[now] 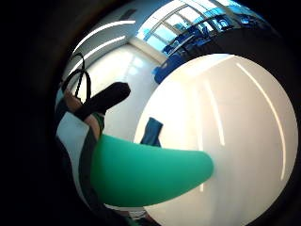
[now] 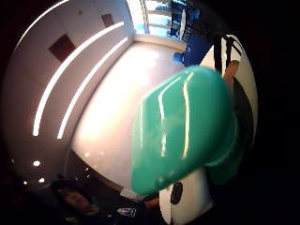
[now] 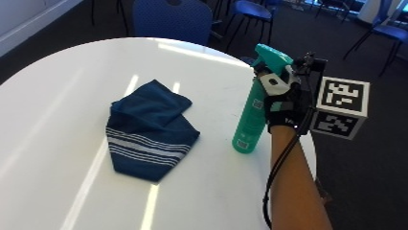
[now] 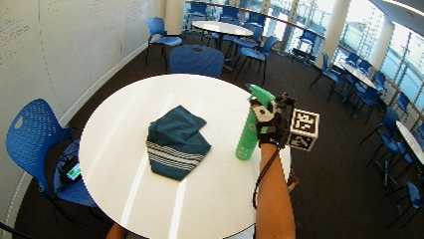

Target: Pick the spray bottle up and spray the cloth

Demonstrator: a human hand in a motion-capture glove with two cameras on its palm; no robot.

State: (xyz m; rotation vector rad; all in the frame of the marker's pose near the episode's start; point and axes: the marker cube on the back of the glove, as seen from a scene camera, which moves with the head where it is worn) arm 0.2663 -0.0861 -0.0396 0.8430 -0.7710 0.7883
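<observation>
A green spray bottle (image 3: 250,120) stands upright near the right edge of the round white table (image 3: 57,96). Whether its base touches the top I cannot tell. My gloved right hand (image 3: 284,108) grips it high up, fingers curled round the neck under the trigger head. The nozzle points toward the far side of the table. A dark blue cloth (image 3: 150,129) with white stripes lies crumpled on the table, a hand's width left of the bottle. In both palm views the green bottle (image 1: 146,174) (image 2: 183,131) sits close against the palm, and the cloth (image 1: 153,132) shows beyond it.
A blue chair (image 3: 172,19) stands just past the table's far edge, and more chairs and tables fill the room behind it. Another blue chair (image 4: 33,134) stands at the table's left. The table edge runs right under my forearm.
</observation>
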